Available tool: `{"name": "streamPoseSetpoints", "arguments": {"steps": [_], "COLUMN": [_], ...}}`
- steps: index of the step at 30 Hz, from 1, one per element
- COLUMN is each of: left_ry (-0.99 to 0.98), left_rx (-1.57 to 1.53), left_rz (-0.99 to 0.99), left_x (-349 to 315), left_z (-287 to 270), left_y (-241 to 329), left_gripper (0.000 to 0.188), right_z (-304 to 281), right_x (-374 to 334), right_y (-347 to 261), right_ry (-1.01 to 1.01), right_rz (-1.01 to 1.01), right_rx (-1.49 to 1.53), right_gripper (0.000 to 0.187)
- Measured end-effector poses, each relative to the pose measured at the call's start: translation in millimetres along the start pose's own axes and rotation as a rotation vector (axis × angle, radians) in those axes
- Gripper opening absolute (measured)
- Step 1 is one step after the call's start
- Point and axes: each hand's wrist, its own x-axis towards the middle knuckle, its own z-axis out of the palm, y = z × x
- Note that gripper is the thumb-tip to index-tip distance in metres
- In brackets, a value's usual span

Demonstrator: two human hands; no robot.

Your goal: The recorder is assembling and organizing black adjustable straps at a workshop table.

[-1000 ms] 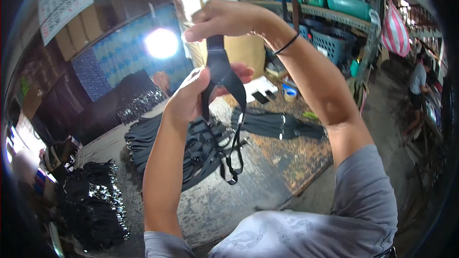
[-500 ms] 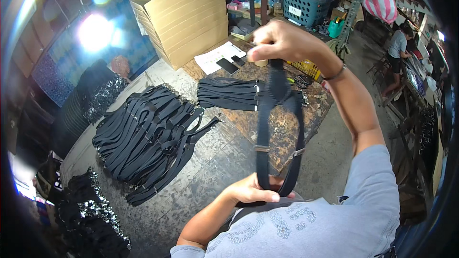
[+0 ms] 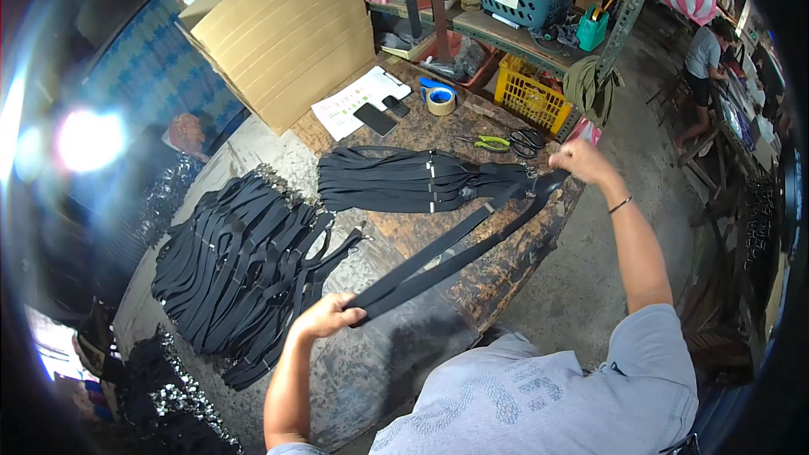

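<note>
The left hand [image 3: 329, 317] grasps one end of a black strap [image 3: 480, 248], thumb pressed over it; the right hand [image 3: 583, 160] is clenched about the other end, its fingers curled; the strap is stretched between the two hands, over the right part of the table [image 3: 396, 354]; its long axis runs aslant, from the left hand at the near side up to the right hand at the far right; it is a doubled length, two bands side by side, parted along the middle and drawn together toward the ends.

Just beyond it lies one bundle of black straps [image 3: 379, 179], set nearly crosswise, its right tip partly covered by the held strap; left of that spreads one larger heap of black straps [image 3: 236, 261]; the straps in each overlap too much to count.

Near the right hand lie one pair of green-handled pliers [image 3: 492, 143] and one pair of dark scissors [image 3: 527, 142]; farther back are one tape roll [image 3: 440, 101], two dark phone-like devices [image 3: 375, 119] and a white paper [image 3: 337, 114], partly under the larger device; behind these stand one stack of cardboard [image 3: 286, 42] and, to the right, one yellow crate [image 3: 531, 94]; a co-worker [image 3: 704, 59] is well apart at the far right.
</note>
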Motion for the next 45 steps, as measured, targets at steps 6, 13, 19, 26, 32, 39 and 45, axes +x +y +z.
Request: {"name": "streamPoseSetpoints", "arguments": {"steps": [6, 13, 19, 26, 32, 39, 45], "left_ry": [0.157, 0.476, 0.569, 0.691, 0.904, 1.241, 1.147], "left_rx": [0.223, 0.551, 0.719, 0.747, 0.769, 0.537, 0.326], "left_rz": [-0.269, -0.156, -0.018, 0.000, 0.148, 0.401, 0.054], "left_x": [59, 147, 217, 270, 258, 183, 64], "left_z": [-94, -209, -248, -244, -215, -99, 149], "left_y": [43, 42, 40, -32, -25, -67, -133], "left_gripper": [0.023, 0.025, 0.022, 0.044, 0.081, 0.061, 0.023], "right_z": [53, 100, 131, 158, 166, 138, 163], "right_x": [20, 78, 106, 111, 93, 63, -8], "right_y": [48, 47, 59, 70, 94, 112, 89], "right_ry": [-0.161, -0.053, 0.006, 0.017, 0.146, 0.536, 0.564], "right_rz": [0.128, 0.127, 0.102, 0.156, 0.060, -0.017, 0.078], "right_rx": [0.048, 0.035, -0.071, -0.189, -0.317, -0.183, 0.033], "right_gripper": [0.058, 0.058, 0.057, 0.046, 0.034, 0.013, 0.016]}}
